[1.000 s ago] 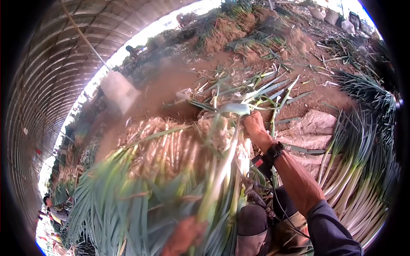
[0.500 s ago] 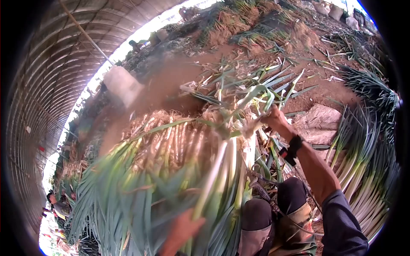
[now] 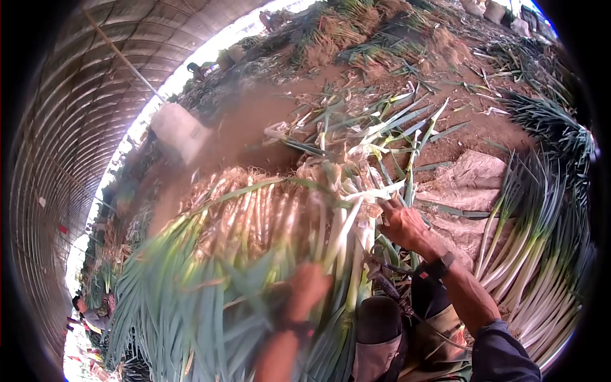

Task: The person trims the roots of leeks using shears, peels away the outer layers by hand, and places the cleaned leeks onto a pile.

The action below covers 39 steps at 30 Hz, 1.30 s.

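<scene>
Right hand (image 3: 404, 224) fingers pinch a scallion stalk (image 3: 340, 230) at its root end. Left hand (image 3: 307, 288) blurred, fingers unreadable. Cleaned stack (image 3: 534, 254) at right; big rooty pile (image 3: 242, 219) at left not yet done.

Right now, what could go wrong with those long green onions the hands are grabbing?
The right hand pinches the leek stalk near its pale root end; a hard tug might snap it. The left hand is blurred on the big leek pile, so loose stalks could slide onto the ground. Peeled leaves litter it and could be slippery.
</scene>
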### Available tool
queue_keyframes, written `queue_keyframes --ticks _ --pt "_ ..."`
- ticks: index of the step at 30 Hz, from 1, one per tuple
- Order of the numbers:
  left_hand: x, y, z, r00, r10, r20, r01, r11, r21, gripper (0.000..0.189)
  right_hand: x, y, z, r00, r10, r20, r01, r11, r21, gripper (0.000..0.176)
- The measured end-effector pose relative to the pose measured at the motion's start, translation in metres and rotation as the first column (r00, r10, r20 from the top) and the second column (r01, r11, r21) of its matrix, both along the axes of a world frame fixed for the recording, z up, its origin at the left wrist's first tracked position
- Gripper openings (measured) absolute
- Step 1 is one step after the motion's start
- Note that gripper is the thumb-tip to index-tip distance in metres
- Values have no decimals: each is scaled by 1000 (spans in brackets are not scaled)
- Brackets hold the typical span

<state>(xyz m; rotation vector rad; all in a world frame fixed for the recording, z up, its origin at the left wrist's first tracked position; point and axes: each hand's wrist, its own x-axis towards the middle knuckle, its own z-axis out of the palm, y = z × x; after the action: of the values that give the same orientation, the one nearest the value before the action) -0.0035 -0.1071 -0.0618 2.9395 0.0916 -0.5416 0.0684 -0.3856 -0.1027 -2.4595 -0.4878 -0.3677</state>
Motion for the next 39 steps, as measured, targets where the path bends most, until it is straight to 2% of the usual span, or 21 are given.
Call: queue_keyframes --ticks 1,4,7,10,11,14,17,20,21,27,33,36,39 --pt "3 0 -4 1000 -7 -27 7 1000 11 42 -11 -4 19 992 100 -78 -99 995 5 39" --pt "6 -1 -17 993 -30 114 29 1000 10 30 -36 3 47 831 151 -536 -342 897 -279 59" --pt "6 0 -18 989 -82 123 91 994 -67 40 -72 6 44 857 317 -405 -413 894 -175 60" --pt "6 0 -23 988 -105 114 117 988 -100 46 -82 6 4 892 383 -239 -408 911 -64 58" --pt "7 1 -25 988 -112 106 123 987 -104 47 -78 4 0 831 425 -357 -457 890 -3 47" --pt "6 3 -34 985 -81 151 99 988 -116 47 -70 1 -31 838 531 -129 -512 845 151 20" --pt "10 4 -35 994 -66 92 78 987 -137 46 -81 -13 8 853 394 -343 -392 917 77 15" --pt "15 0 -21 999 -6 -32 -2 974 -228 40 -91 -19 16 923 303 -239 -317 948 -20 12" --pt "18 -2 -21 999 -6 -49 -4 980 -200 38 -91 -20 14 917 295 -269 -320 946 -54 17" --pt "38 -19 -45 989 67 -133 -80 992 -93 37 -89 -19 -5 877 321 -358 -388 912 -135 23" --pt "42 -39 -44 987 137 -83 -139 990 -23 44 -86 -22 -4 820 337 -463 -400 916 -42 25" --pt "41 -34 -55 989 146 -9 -147 989 -9 49 -90 -29 16 832 387 -397 -365 921 135 30" --pt "35 -31 -46 993 113 17 -113 993 -18 51 -94 -34 12 838 298 -457 -315 948 40 33"
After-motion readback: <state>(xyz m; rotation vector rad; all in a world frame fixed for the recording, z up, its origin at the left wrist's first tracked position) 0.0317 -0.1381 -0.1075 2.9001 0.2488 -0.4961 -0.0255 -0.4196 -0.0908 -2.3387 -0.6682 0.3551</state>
